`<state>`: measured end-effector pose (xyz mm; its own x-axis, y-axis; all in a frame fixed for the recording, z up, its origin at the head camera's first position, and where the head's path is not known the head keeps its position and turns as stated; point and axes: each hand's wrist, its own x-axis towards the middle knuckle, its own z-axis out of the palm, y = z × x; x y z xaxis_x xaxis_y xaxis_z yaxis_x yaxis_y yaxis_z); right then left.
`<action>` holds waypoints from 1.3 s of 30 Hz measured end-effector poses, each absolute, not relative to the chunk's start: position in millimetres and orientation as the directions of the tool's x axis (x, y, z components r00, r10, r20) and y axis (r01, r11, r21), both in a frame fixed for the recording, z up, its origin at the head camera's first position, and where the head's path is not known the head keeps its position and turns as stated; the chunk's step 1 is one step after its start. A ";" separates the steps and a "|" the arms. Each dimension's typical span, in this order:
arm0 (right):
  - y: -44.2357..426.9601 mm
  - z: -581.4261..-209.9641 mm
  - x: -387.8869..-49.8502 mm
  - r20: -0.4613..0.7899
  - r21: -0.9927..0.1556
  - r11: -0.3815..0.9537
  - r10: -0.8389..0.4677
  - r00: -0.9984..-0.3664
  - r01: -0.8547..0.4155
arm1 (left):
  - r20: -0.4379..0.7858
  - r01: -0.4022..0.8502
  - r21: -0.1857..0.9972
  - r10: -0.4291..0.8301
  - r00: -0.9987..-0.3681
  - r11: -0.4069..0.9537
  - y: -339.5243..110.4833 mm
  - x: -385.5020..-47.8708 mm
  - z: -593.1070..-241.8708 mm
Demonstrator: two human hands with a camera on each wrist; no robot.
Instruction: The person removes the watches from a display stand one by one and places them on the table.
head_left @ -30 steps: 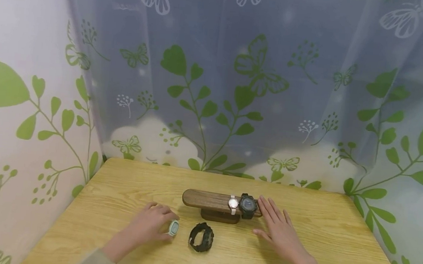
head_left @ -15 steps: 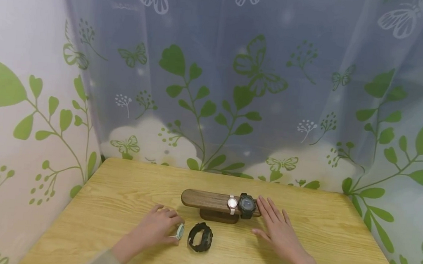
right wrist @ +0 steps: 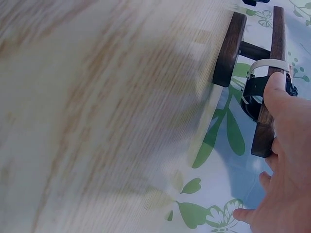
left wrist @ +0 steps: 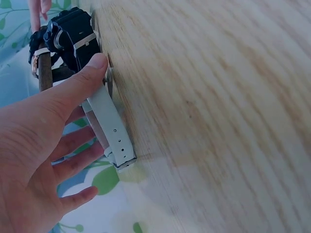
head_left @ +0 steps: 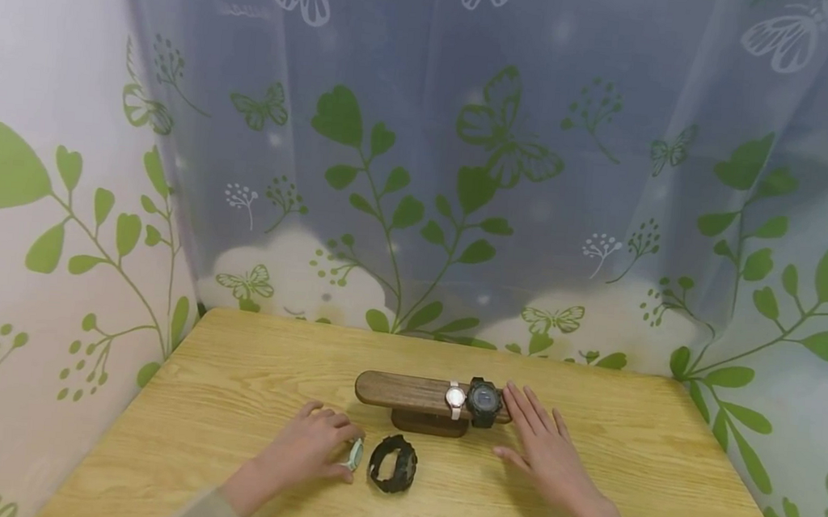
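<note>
My left hand pinches a pale mint-green watch between thumb and fingers, low over the table. Its strap, with a row of holes, shows in the left wrist view. Just right of it a black chunky watch stands on its side on the table. Behind is a dark wooden watch stand, its bar carrying a small white-strapped watch and a large black watch toward the right end. My right hand lies at that end with fingers extended, touching the bar or very near it.
The light wooden table has its back edge along a curtain printed with leaves and butterflies. More printed cloth hangs at the left and right sides. The stand's left part of the bar is bare wood.
My left hand has moved a little right with the mint-green watch, closer to the black watch on the table, and the watch face has turned. The right hand stays at the stand's end.
</note>
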<state>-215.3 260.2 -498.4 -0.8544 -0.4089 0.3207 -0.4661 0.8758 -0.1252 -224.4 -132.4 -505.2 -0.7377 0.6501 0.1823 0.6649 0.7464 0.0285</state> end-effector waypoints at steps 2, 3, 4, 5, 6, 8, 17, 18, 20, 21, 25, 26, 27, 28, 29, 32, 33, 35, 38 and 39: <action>260.0 -497.9 -215.4 0.320 -0.125 0.877 -0.408 -0.855 -0.465 | 0.177 0.666 0.033 0.651 -0.738 0.746 -132.4 -224.7 -504.7; 260.0 -497.8 -215.5 0.320 -0.123 0.877 -0.407 -0.855 -0.464 | 0.175 0.667 0.036 0.652 -0.737 0.744 -132.4 -224.8 -504.6; 260.0 -497.7 -215.6 0.320 -0.122 0.878 -0.407 -0.856 -0.463 | 0.174 0.668 0.039 0.654 -0.736 0.743 -132.6 -224.9 -504.5; 260.1 -497.7 -215.8 0.320 -0.119 0.878 -0.408 -0.855 -0.463 | 0.173 0.670 0.040 0.655 -0.735 0.741 -132.8 -224.9 -504.0; 260.1 -497.7 -215.9 0.321 -0.118 0.878 -0.408 -0.855 -0.464 | 0.173 0.672 0.041 0.657 -0.734 0.739 -133.0 -224.6 -503.6; 260.4 -497.9 -216.1 0.321 -0.118 0.878 -0.408 -0.854 -0.464 | 0.175 0.675 0.040 0.660 -0.730 0.736 -133.6 -224.4 -503.4; 261.0 -498.7 -216.2 0.317 -0.114 0.877 -0.414 -0.853 -0.468 | 0.261 0.679 0.074 0.643 -0.720 0.730 -138.7 -223.6 -500.1; 260.9 -498.7 -216.2 0.317 -0.115 0.877 -0.413 -0.854 -0.467 | 0.284 0.681 0.075 0.639 -0.715 0.728 -139.5 -223.9 -499.7; 260.7 -498.5 -216.0 0.312 -0.118 0.878 -0.412 -0.856 -0.465 | 0.327 0.685 0.075 0.631 -0.704 0.725 -140.9 -225.0 -498.2; 260.6 -498.3 -215.9 0.310 -0.120 0.878 -0.410 -0.858 -0.463 | 0.343 0.681 0.067 0.624 -0.702 0.729 -141.7 -225.5 -497.2; 260.2 -497.8 -215.7 0.308 -0.129 0.877 -0.408 -0.860 -0.462 | 0.411 0.665 0.048 0.592 -0.694 0.745 -143.1 -227.8 -491.4; 260.2 -497.7 -215.7 0.308 -0.131 0.877 -0.407 -0.860 -0.462 | 0.431 0.661 0.045 0.583 -0.689 0.749 -143.1 -228.4 -489.6; 260.1 -497.6 -215.7 0.308 -0.129 0.877 -0.408 -0.859 -0.462 | 0.450 0.657 0.036 0.575 -0.683 0.753 -142.9 -229.2 -488.1; 260.1 -497.6 -215.8 0.308 -0.129 0.877 -0.408 -0.859 -0.463 | 0.471 0.655 0.032 0.567 -0.676 0.755 -142.7 -230.0 -486.6; 260.0 -497.7 -215.8 0.309 -0.128 0.877 -0.409 -0.859 -0.463 | 0.488 0.651 0.024 0.560 -0.670 0.758 -142.3 -230.7 -485.0; 260.2 -497.8 -215.8 0.307 -0.124 0.878 -0.410 -0.859 -0.463 | 0.531 0.648 0.017 0.542 -0.652 0.762 -140.3 -233.3 -481.8; 260.3 -497.8 -215.7 0.307 -0.123 0.878 -0.410 -0.859 -0.463 | 0.539 0.645 0.017 0.536 -0.649 0.764 -139.4 -234.1 -481.2; 260.2 -497.7 -215.6 0.306 -0.122 0.878 -0.410 -0.859 -0.463 | 0.552 0.650 0.025 0.532 -0.642 0.759 -137.0 -235.5 -480.3; 259.9 -497.2 -215.6 0.306 -0.123 0.878 -0.410 -0.859 -0.463 | 0.555 0.663 0.029 0.540 -0.633 0.748 -132.7 -236.9 -480.7; 259.8 -497.1 -215.7 0.305 -0.124 0.877 -0.410 -0.859 -0.463 | 0.548 0.665 0.026 0.545 -0.634 0.747 -131.0 -237.4 -481.5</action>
<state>-215.7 259.8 -497.1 -0.8593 -0.4104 0.3054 -0.4632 0.8775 -0.1242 -237.4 -131.0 -481.5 -0.6342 0.5454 0.5480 0.6647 0.7467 0.0261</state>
